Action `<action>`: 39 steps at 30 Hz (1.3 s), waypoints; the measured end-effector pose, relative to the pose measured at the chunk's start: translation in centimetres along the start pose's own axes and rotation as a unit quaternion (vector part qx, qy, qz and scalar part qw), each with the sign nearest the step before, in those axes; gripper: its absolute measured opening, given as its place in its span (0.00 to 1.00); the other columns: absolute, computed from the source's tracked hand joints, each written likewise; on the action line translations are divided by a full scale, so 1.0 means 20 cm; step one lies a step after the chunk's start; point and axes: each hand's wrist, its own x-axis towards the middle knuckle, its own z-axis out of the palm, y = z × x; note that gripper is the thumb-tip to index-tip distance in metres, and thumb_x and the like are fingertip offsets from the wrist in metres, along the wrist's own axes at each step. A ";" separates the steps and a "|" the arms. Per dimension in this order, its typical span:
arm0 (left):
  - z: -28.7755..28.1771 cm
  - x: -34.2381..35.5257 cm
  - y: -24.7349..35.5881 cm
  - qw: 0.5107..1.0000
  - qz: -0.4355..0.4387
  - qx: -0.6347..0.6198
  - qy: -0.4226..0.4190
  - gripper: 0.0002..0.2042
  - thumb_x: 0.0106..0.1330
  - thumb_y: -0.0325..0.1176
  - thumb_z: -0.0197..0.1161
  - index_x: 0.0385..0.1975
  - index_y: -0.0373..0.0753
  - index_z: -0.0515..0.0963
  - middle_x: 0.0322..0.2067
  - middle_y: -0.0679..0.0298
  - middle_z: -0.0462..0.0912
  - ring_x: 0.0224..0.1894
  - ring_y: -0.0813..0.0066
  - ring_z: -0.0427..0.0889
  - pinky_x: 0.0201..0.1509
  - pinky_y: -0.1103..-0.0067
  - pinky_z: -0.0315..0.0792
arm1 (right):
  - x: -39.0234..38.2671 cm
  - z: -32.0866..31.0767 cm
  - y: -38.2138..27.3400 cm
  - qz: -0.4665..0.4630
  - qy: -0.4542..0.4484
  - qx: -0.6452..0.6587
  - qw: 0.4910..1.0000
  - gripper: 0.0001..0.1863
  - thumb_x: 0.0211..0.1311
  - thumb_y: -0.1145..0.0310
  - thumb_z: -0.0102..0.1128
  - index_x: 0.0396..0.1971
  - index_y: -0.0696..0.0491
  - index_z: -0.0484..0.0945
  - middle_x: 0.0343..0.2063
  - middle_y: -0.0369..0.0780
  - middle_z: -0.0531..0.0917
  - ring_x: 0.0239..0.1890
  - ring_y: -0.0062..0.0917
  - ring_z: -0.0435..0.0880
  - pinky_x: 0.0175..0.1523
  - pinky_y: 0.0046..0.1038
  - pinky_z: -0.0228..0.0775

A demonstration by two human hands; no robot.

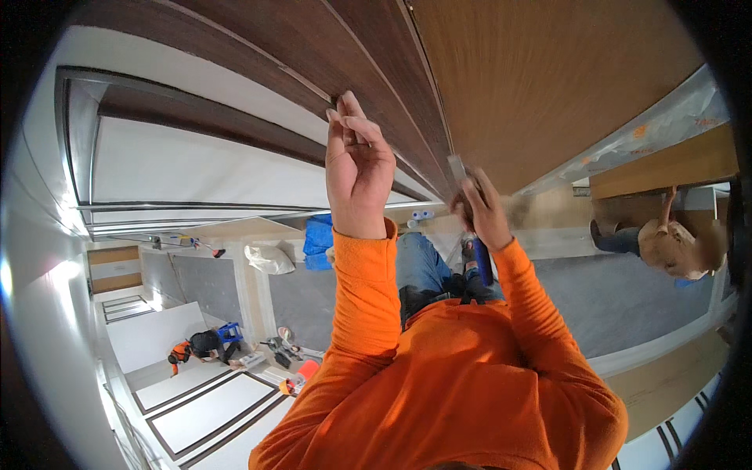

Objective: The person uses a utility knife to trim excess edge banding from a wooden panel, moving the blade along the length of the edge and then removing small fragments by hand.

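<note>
My left hand [359, 164] is raised palm toward me against the dark brown wood trim [313, 47]. Its thumb and fingertips come together at the trim's narrow grooved strip, on something small and dark that I cannot make out. To the right, my right hand [484, 210] is closed around a blue-handled tool [483, 265]. A flat grey metal end of it sticks up past the fingers, close to the seam between the dark trim and the light brown wood panel [548, 86]. Blur and my fingers hide the tool's middle.
Clear plastic sheeting [666, 129] runs along the panel's edge. Behind me, a person [674, 244] stands at right and another person [205, 342] works at lower left by a blue stool [229, 333]. A white sack [269, 258] and blue bag [318, 241] lie on the floor.
</note>
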 end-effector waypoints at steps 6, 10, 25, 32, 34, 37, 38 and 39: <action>0.00 0.06 -0.06 0.975 -0.112 -0.189 -0.041 0.05 0.66 0.27 0.68 0.39 0.36 0.85 0.39 0.59 0.90 0.29 0.74 0.86 0.37 0.78 0.87 | -0.33 -0.38 0.31 0.086 0.102 -0.035 0.990 0.18 0.83 0.60 0.43 0.63 0.53 0.65 0.23 0.39 0.80 0.09 0.13 0.65 0.12 0.18 0.53; -0.02 0.10 -0.12 0.955 -0.134 -0.244 -0.106 0.03 0.65 0.25 0.67 0.35 0.37 0.86 0.34 0.62 0.89 0.28 0.75 0.86 0.37 0.78 0.87 | -0.49 -0.50 0.29 0.125 0.130 -0.022 0.983 0.20 0.82 0.57 0.44 0.64 0.51 0.65 0.24 0.40 0.80 0.08 0.14 0.65 0.11 0.19 0.52; -0.18 0.03 -0.11 0.977 0.067 0.175 -0.101 0.09 0.71 0.29 0.64 0.48 0.37 0.80 0.46 0.62 0.87 0.45 0.71 0.86 0.55 0.73 0.83 | -0.58 -0.42 0.33 0.095 0.122 -0.036 0.987 0.18 0.81 0.58 0.44 0.62 0.50 0.66 0.24 0.41 0.80 0.08 0.15 0.66 0.12 0.18 0.52; 0.03 -0.01 -0.09 0.997 0.022 0.063 -0.025 0.09 0.69 0.34 0.68 0.45 0.41 0.82 0.44 0.65 0.88 0.45 0.69 0.84 0.61 0.65 0.77 | -0.56 -0.37 0.31 0.110 0.116 -0.042 0.986 0.21 0.81 0.59 0.45 0.67 0.50 0.66 0.24 0.39 0.81 0.09 0.13 0.65 0.13 0.17 0.52; 0.08 0.02 -0.04 0.999 -0.028 0.030 0.009 0.12 0.73 0.40 0.64 0.41 0.37 0.86 0.39 0.61 0.91 0.42 0.66 0.88 0.58 0.64 0.76 | -0.52 -0.31 0.23 0.113 0.090 0.006 0.990 0.20 0.81 0.60 0.46 0.67 0.49 0.66 0.25 0.38 0.82 0.11 0.12 0.67 0.14 0.17 0.55; 0.01 0.06 -0.03 0.994 -0.057 -0.033 -0.091 0.06 0.71 0.35 0.67 0.41 0.41 0.82 0.34 0.70 0.87 0.38 0.75 0.81 0.53 0.73 0.76 | -0.42 -0.22 0.19 0.080 0.055 0.051 0.994 0.23 0.80 0.63 0.49 0.71 0.47 0.65 0.27 0.36 0.82 0.14 0.11 0.69 0.17 0.17 0.58; -0.01 0.06 -0.02 0.992 -0.054 -0.014 -0.110 0.07 0.71 0.35 0.67 0.42 0.42 0.81 0.35 0.70 0.86 0.38 0.75 0.80 0.52 0.72 0.75 | -0.38 -0.16 0.12 0.060 0.049 0.043 0.996 0.24 0.80 0.64 0.49 0.72 0.47 0.65 0.27 0.35 0.82 0.14 0.11 0.69 0.17 0.16 0.58; -0.05 0.06 0.01 0.990 -0.052 0.005 -0.129 0.07 0.71 0.36 0.67 0.42 0.42 0.81 0.36 0.69 0.85 0.38 0.75 0.78 0.51 0.71 0.74 | -0.34 -0.11 0.06 0.040 0.045 0.035 0.998 0.25 0.79 0.65 0.50 0.72 0.46 0.64 0.27 0.35 0.82 0.15 0.11 0.69 0.18 0.16 0.59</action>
